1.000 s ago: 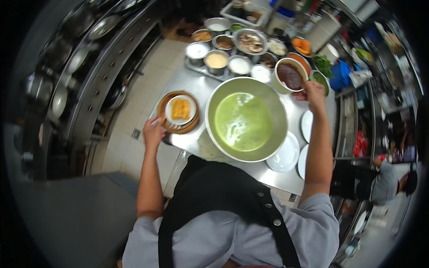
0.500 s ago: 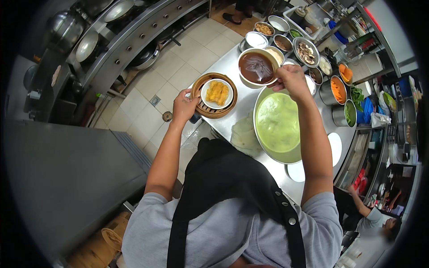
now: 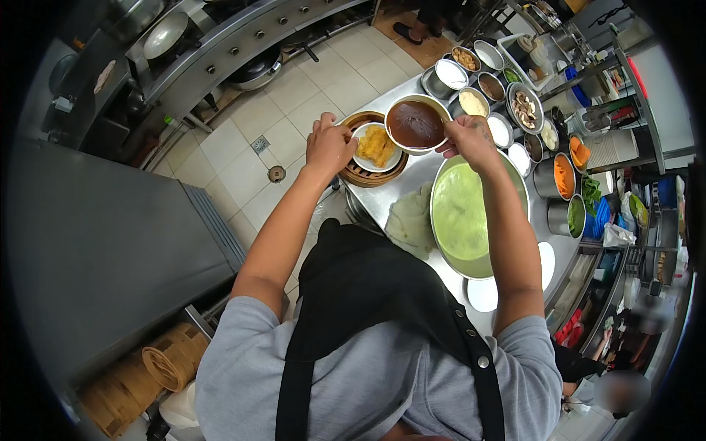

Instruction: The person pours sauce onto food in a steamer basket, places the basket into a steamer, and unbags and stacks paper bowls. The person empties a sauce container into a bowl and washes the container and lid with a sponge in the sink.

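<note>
My right hand [image 3: 473, 141] pinches the near-right rim of a bowl of brown sauce [image 3: 416, 125]. The bowl is held above the steel table, close beside the round bamboo steamer [image 3: 366, 176], and its edge overlaps the steamer in view. Inside the steamer sits a small white dish [image 3: 390, 165] with yellow-orange fried pieces [image 3: 376, 146] on it. My left hand [image 3: 329, 147] reaches over the steamer's left rim, its bent fingers closed at the dish's edge; the exact contact is partly hidden. Under my right forearm stands a large pot of pale green liquid [image 3: 462, 209].
A crumpled cloth [image 3: 410, 220] lies left of the pot. Several metal containers of ingredients, such as sliced mushrooms [image 3: 524, 109] and carrot [image 3: 564, 176], line the table's far side. A stove [image 3: 243, 44] stands across the tiled floor. Other people are at the right and far end.
My left hand has moved from the steamer's outer side over its rim to the dish. The bowl of sauce has come closer to the steamer. The camera view has shifted slightly.
</note>
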A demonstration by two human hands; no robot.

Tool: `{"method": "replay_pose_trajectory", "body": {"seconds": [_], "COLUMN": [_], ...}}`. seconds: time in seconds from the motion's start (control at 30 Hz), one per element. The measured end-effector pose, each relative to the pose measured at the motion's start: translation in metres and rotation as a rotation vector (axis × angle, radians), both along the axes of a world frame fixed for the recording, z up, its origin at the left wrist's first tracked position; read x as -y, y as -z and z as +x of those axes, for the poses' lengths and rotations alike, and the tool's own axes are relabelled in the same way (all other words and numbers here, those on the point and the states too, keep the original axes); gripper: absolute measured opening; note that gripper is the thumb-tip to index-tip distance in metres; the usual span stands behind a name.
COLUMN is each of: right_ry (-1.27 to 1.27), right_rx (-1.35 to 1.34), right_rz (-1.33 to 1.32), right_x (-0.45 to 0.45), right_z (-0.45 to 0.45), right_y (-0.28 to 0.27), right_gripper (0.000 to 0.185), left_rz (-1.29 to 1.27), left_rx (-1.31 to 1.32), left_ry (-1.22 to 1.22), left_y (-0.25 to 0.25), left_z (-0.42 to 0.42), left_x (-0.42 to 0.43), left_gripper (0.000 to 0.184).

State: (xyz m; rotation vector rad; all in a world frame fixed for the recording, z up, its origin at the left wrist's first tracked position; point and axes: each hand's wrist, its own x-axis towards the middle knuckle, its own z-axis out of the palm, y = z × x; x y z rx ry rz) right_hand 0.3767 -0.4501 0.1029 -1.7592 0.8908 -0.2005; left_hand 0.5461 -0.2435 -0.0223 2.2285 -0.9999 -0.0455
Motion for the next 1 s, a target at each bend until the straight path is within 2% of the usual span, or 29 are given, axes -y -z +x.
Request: {"method": "replay_pose_trajectory", "body": {"seconds": [0.13,0.33,0.53,0.63,1.0], "right_ry": [0.004,-0.005,-0.019,-0.022,-0.003], "right_rx": [-0.011,-0.035,-0.051,-0.068,-0.043], "right_rz": [-0.019,-0.055,-0.078,-0.100,-0.082], "right_x": [-0.003,-0.004,-0.005,-0.004,-0.002], "right_z": [0.002,0.005,0.009,0.011,0.009], "right_y": [-0.001,0.002,0.001,0.000,-0.001], "right_gripper": [0.019,0.019,0.020,0.021,0.021], "left_rz": [0.035,-0.055,-0.328,-0.360,-0.276], "left_rx": [-0.135,-0.102,-0.203,-0.301,-0.383], "left_ry": [0.060,0.004,-0.152,-0.182,-0.277], "left_y": [0.005,0.012,0.010,0.014,0.036], "left_z": [0.007,0.004,-0.002,0.002,0.005], "left_x": [0.006,0.005,-0.006,-0.018,-0.043], "left_gripper": [0.015,0.012,0.016,0.018,0.017]}}
